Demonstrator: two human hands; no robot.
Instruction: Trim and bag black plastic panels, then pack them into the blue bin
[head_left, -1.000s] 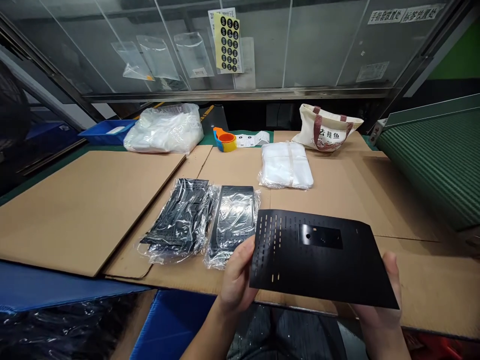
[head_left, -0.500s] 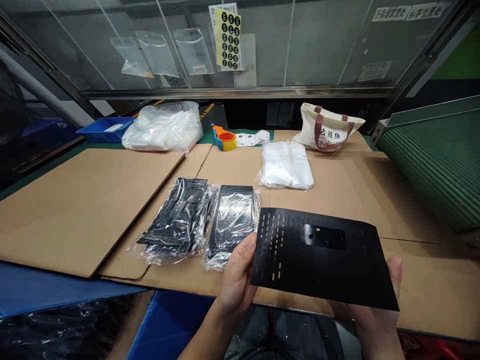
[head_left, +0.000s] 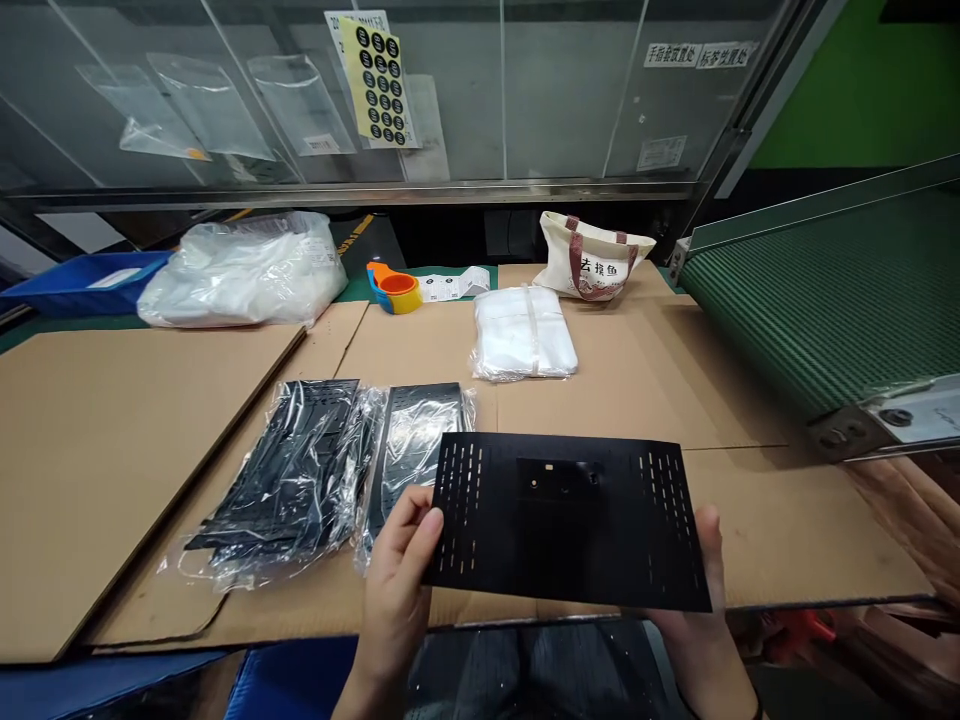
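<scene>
Well, left hand (head_left: 396, 565) and right hand (head_left: 696, 635) clamp a black sheet (head_left: 566, 545) at nine and three o'clock (right fingers mostly hidden), four o'clock from plastic packets (head_left: 300, 460); uneven squeezing might bend it.

Bare left hand (head_left: 403, 560), right hand (head_left: 697, 625); dark right wristband (head_left: 759, 708); dark trousers (head_left: 465, 672).

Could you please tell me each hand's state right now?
Left hand: holding the black sheet by its left edge.
Right hand: holding its right edge.

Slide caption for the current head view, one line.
Left hand and right hand hold a slotted black panel near its ends; plastic-wrapped black pieces lie on cardboard to its left.
</scene>
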